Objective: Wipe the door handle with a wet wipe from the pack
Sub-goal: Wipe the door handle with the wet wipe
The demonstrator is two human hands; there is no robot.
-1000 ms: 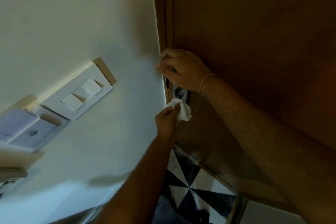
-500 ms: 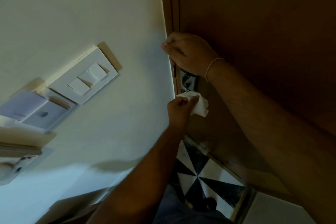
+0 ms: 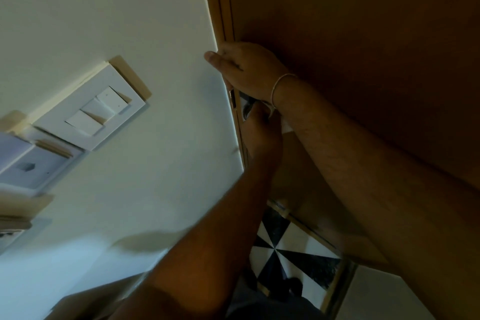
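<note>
Seen from a tilted head camera: right hand (image 3: 249,70) wrapped over the edge of a brown wooden door (image 3: 363,47), fingers curled shut around the edge just above the lock area, thumb tip jutting toward the pale wall (image 3: 130,21). Thin bracelet (image 3: 279,88) worn at that wrist.

Left hand (image 3: 262,130) raised from below and pressed up against the underside of the right wrist, fingers bunched around a white wet wipe (image 3: 285,128). Only a small corner of the wipe showed, peeking out on the door side of the knuckles and tucked between the left hand and the right forearm; the rest lay hidden inside the closed grip.

Door handle (image 3: 245,109) mostly covered, reduced to a pale metallic glint between the two hands, just beside the door's edge and touching or nearly touching the left fingertips; contact between wipe and metal could not be told. Pack of wipes out of view.

Mounted on the wall to the left, a white switch plate (image 3: 96,109) with a second, blurred panel (image 3: 31,163) below it. Visible at the bottom of the door, black-and-white patterned floor tiles (image 3: 291,254).
</note>
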